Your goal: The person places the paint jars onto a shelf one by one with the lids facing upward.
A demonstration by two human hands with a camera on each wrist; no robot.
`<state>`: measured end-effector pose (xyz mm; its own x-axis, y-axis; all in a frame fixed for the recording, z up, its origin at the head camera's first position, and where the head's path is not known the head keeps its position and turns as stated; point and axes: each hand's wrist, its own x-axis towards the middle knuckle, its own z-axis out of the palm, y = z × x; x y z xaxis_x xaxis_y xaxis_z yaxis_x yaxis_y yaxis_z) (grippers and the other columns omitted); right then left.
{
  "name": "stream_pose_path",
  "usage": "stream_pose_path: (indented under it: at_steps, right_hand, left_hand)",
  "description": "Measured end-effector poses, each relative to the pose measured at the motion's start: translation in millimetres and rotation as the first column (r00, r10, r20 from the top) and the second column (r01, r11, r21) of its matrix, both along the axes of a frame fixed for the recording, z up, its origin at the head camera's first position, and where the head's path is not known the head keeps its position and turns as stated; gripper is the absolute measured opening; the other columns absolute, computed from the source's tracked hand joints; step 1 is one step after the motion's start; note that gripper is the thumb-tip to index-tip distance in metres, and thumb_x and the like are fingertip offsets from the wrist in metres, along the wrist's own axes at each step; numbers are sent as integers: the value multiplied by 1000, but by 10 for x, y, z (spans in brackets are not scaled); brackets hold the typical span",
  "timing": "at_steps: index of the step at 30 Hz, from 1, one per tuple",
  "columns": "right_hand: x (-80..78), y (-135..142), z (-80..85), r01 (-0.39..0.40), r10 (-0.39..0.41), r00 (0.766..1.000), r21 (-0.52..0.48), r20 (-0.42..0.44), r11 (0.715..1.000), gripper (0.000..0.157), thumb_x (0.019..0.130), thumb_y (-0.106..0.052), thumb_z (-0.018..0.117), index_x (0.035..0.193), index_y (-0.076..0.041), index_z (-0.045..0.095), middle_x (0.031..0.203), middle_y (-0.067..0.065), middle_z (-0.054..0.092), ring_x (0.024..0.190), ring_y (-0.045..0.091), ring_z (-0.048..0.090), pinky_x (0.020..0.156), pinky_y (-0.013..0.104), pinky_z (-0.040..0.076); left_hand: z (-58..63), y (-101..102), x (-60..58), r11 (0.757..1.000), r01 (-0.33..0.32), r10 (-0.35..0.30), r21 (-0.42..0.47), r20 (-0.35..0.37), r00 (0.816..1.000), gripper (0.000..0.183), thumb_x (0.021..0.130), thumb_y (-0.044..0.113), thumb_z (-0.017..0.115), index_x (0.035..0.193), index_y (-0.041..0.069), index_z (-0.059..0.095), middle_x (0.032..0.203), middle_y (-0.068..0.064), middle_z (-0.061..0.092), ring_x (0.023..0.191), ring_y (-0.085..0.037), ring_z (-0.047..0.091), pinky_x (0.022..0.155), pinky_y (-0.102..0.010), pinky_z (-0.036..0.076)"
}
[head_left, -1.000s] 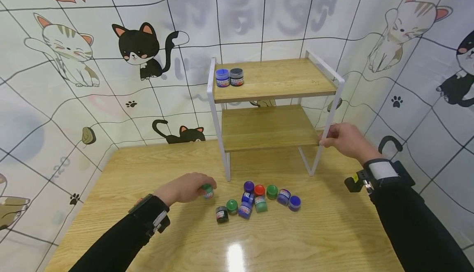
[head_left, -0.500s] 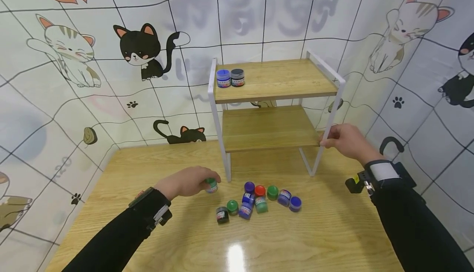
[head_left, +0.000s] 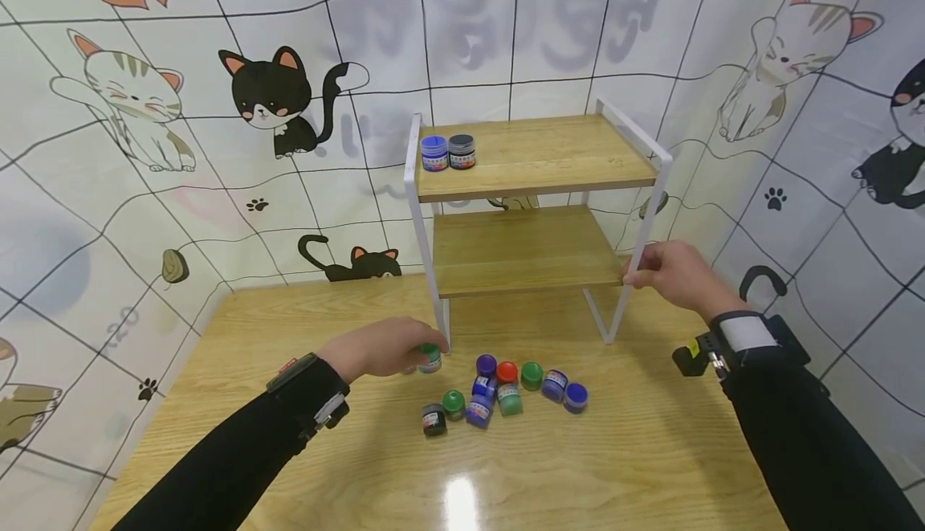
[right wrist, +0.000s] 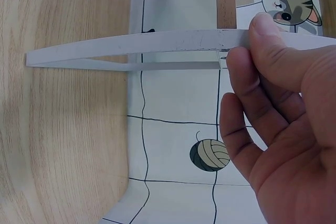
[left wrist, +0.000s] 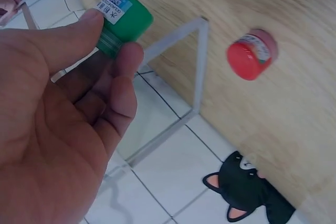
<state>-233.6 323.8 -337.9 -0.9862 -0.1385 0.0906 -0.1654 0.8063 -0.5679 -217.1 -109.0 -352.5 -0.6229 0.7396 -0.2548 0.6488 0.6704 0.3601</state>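
My left hand [head_left: 386, 346] pinches a small jar [left wrist: 125, 19] with a green lid and a printed label, between thumb and fingers. In the head view this jar is just in front of the shelf's left front leg, partly covered by the fingers. A red-lidded jar [left wrist: 252, 56] lies on the table near that hand in the left wrist view. My right hand [head_left: 675, 274] grips the white metal frame [right wrist: 173, 40] of a two-tier wooden shelf [head_left: 535, 246] at its right side, thumb on one face and fingers curled against the other.
A blue jar [head_left: 434, 153] and a black jar [head_left: 462, 152] stand at the left end of the top board. Several more jars, including a black-lidded one [head_left: 433, 419] and a red-lidded one [head_left: 507, 372], are clustered on the table [head_left: 614, 459]. A cat-print cloth [head_left: 325, 194] hangs behind.
The left hand has moved right with the green-lidded jar, closer to the shelf's left leg. The right hand keeps its grip on the frame, and the shelf has not moved.
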Motion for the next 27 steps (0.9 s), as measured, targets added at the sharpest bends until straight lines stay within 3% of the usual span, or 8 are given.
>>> stream_pose_path:
  at_steps: [4, 7, 12, 14, 21, 27]
  right_hand:
    - [-1, 3, 0, 4, -4, 1000, 6, 6, 1000, 17, 88, -17, 68, 98, -3, 69, 88, 12, 69, 88, 33, 60, 75, 47, 46]
    - [1, -5, 8, 4, -4, 1000, 9, 11, 1000, 18, 89, -18, 68, 99, -3, 69, 89, 12, 69, 89, 33, 60, 76, 48, 46]
    - [-2, -17, 26, 0, 0, 1000, 9, 8, 1000, 18, 88, -17, 68, 99, -3, 70, 89, 13, 69, 88, 32, 61, 77, 51, 46]
    - [-3, -19, 33, 1, -1, 1000, 11, 7, 1000, 17, 88, -16, 68, 98, -2, 70, 88, 12, 69, 88, 32, 61, 77, 51, 46]
    - [-8, -38, 36, 3, -3, 1000, 3, 17, 1000, 18, 89, -16, 68, 99, -2, 69, 89, 13, 69, 88, 32, 60, 78, 51, 46]
    - [-6, -31, 32, 4, -4, 1000, -7, 13, 1000, 17, 88, -14, 68, 99, -1, 69, 89, 14, 69, 88, 32, 61, 79, 52, 46]
  left_hand:
    - [72, 127, 10, 999, 27, -27, -29, -5, 1000, 30, 95, 11, 58, 124, 18, 61, 114, 1, 65, 95, -10, 60, 80, -29, 52]
    - [147, 216, 19, 997, 68, -70, -46, -42, 997, 30, 94, 12, 58, 124, 17, 61, 112, 0, 65, 94, -10, 58, 82, -31, 51]
    - [270, 337, 35, 993, 97, -101, -68, -49, 994, 31, 96, 16, 57, 127, 18, 60, 111, 2, 64, 68, -8, 58, 81, -31, 51]
    - [306, 382, 30, 990, 116, -121, -77, -61, 991, 31, 95, 17, 58, 126, 19, 60, 108, 3, 64, 66, -7, 56, 80, -31, 50]
    - [444, 517, 39, 982, 152, -166, -109, -125, 978, 32, 93, 17, 62, 124, 19, 61, 109, 3, 67, 94, -10, 59, 88, -32, 50]
    - [643, 611, 31, 983, 147, -162, -106, -141, 977, 32, 92, 13, 62, 124, 19, 62, 115, 1, 65, 102, -13, 59, 92, -33, 49]
